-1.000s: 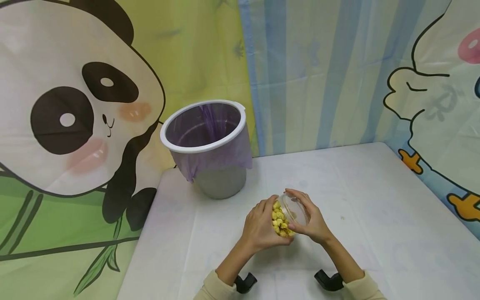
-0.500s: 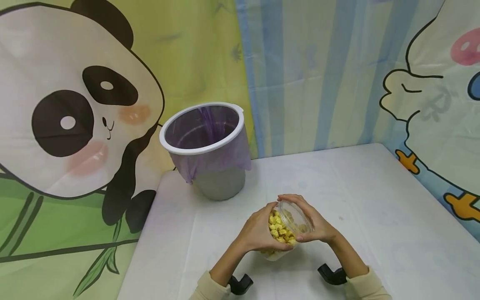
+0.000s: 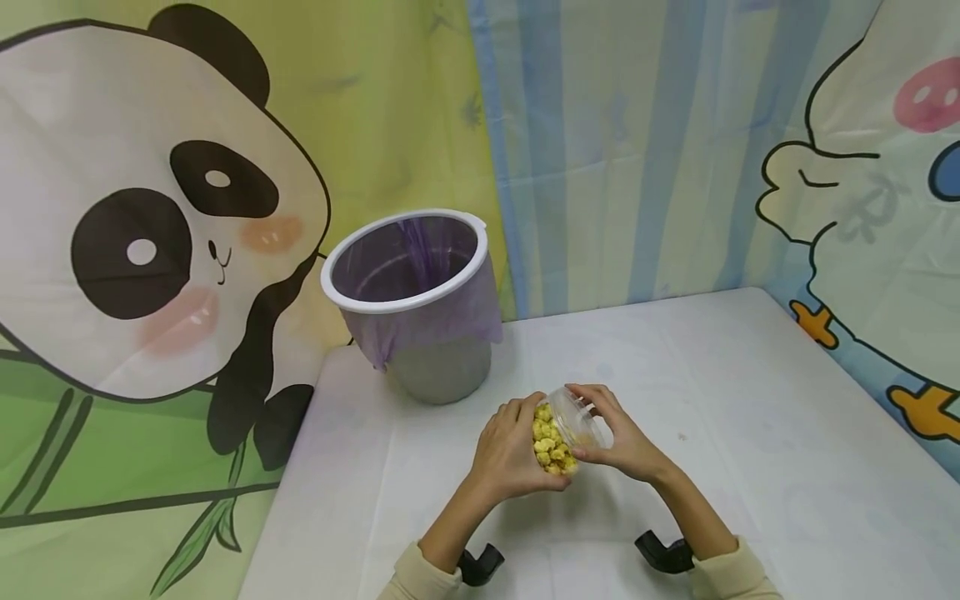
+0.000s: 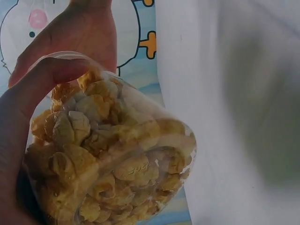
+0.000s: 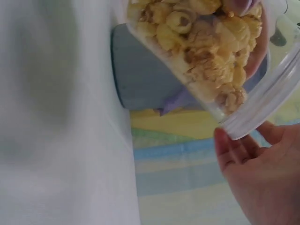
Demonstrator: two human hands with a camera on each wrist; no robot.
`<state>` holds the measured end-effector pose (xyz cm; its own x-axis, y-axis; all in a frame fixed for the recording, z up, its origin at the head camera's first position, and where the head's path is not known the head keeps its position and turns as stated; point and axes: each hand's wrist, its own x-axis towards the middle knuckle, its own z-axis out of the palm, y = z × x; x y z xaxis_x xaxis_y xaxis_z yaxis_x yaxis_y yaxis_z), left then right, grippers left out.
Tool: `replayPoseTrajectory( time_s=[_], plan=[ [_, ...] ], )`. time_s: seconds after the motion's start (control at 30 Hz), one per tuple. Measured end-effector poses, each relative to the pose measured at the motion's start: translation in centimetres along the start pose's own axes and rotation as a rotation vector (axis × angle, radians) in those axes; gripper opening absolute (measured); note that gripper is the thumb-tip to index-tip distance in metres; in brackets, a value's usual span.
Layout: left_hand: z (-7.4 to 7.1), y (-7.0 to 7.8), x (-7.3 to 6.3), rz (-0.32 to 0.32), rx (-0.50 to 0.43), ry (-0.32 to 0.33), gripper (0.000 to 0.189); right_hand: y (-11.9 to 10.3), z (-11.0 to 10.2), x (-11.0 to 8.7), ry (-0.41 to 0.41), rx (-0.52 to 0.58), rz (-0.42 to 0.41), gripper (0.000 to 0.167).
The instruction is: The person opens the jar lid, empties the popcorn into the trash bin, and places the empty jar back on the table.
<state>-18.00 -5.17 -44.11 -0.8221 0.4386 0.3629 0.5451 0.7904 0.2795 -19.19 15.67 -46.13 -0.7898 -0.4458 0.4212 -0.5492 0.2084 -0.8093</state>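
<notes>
My left hand [image 3: 506, 454] grips a clear plastic jar [image 4: 140, 108] full of yellow popcorn [image 3: 551, 446], held tilted above the white table. My right hand [image 3: 622, 437] holds the clear round lid [image 3: 576, 419] by its edge, thumb on one side and fingers on the other. In the right wrist view the lid [image 5: 267, 105] lies at the jar's mouth, with the fingertips [image 5: 222, 140] of the right hand against its rim. Whether it is seated or loose I cannot tell. The left wrist view shows the jar's base facing toward the camera.
A grey bin [image 3: 442, 367] with a white rim and a purple liner stands at the table's back left. Printed cloths with a panda [image 3: 247, 333] and a white cartoon figure [image 3: 877, 250] hang around the white table [image 3: 712, 400].
Both hands dip a little with the jar, then rise slightly and shift left. The jar's tilt changes, hiding its lower part behind the left hand. The head view also shifts slightly.
</notes>
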Motion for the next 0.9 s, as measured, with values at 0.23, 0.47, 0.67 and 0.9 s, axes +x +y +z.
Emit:
replayPoseTrajectory(
  time_s=[0.23, 0.47, 0.67, 0.9],
  plan=[
    [-0.7, -0.1, 0.0, 0.019, -0.119, -0.125, 0.105, 0.7, -0.6, -0.1, -0.100, 0.171, -0.176, 0.089],
    [-1.0, -0.6, 0.1, 0.011, -0.168, -0.211, 0.106, 0.7, -1.0, -0.1, -0.219, 0.239, -0.281, 0.094],
    [-1.1, -0.8, 0.1, -0.007, -0.099, -0.165, 0.104, 0.5, -0.8, -0.5, -0.176, 0.112, -0.127, 0.093],
    [-1.0, -0.8, 0.2, 0.008, -0.051, -0.148, 0.104, 0.3, -0.7, -0.5, -0.108, -0.022, -0.035, 0.087]
  ],
)
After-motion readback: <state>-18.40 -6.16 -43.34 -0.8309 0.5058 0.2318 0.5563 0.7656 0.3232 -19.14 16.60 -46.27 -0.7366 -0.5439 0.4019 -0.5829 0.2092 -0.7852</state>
